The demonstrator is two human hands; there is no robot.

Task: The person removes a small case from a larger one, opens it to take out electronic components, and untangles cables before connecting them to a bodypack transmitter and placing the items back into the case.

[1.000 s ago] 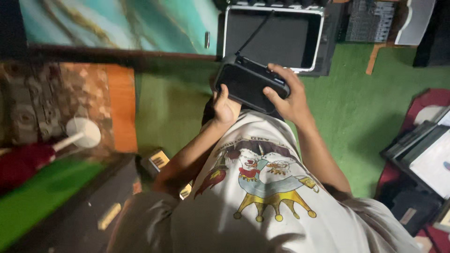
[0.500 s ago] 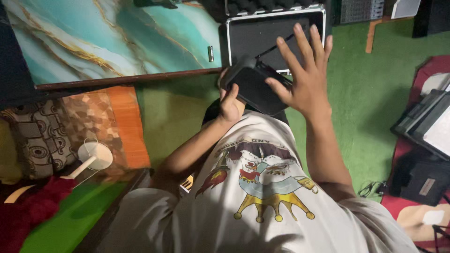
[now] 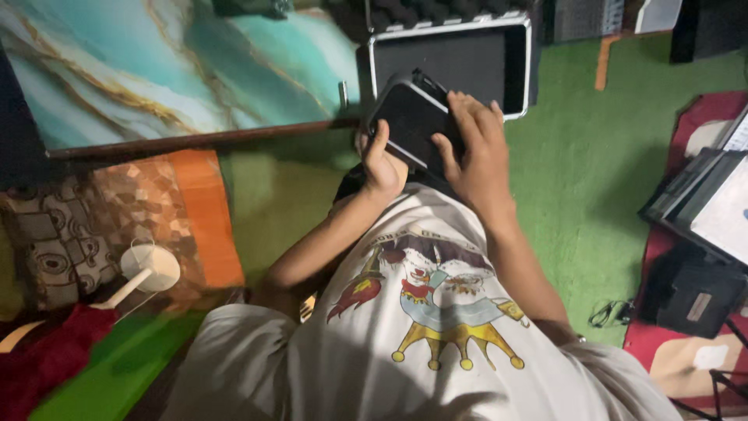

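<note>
A black, rounded rectangular device (image 3: 413,117) is held up in front of my chest, tilted to the left. My left hand (image 3: 379,160) grips its lower left corner, thumb up along the edge. My right hand (image 3: 474,144) lies flat over the device's right side with the fingers spread across its face. Behind the device an open case (image 3: 516,62) with a silver rim and dark foam lining lies on the green floor (image 3: 584,164). My white printed shirt fills the lower middle of the view.
A teal and gold marbled panel (image 3: 164,66) lies at the upper left. Patterned cushions (image 3: 101,218) and a white lamp (image 3: 148,269) sit at the left. Dark bags, trays and a cable (image 3: 693,288) lie on a red mat at the right.
My right hand, lifted with fingers spread half a second ago, has come down flat onto the device. The device has tilted and the view has shifted slightly.
</note>
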